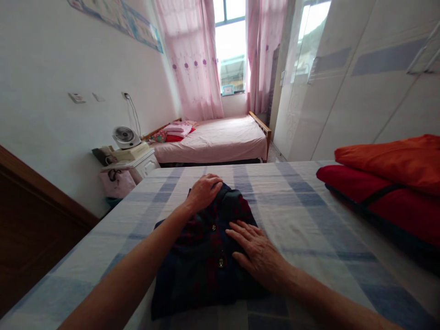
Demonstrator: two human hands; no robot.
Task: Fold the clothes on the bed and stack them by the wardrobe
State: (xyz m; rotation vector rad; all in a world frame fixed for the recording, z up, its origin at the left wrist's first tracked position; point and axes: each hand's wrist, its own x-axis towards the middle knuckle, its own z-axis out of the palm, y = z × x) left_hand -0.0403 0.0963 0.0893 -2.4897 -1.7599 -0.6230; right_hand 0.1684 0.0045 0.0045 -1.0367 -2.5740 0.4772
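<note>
A dark plaid shirt (202, 275) in navy, green and red lies folded on the bed in front of me, its button front facing up and its collar at the far end. My left hand (204, 192) rests on the collar area, fingers stretched forward over the cloth. Flat on the shirt's right side lies my right hand (252, 245), with its fingers spread. Two shiny buttons show between the hands. Part of the shirt is hidden under my left forearm.
Under the shirt spreads a blue-and-white checked bedsheet (288, 211). Folded red cloth (371, 188) and orange cloth (395, 158) are stacked at the right. Beyond stand a pink-covered bed (220, 140), a small fan (125, 136) on a nightstand, and a white wardrobe (343, 91).
</note>
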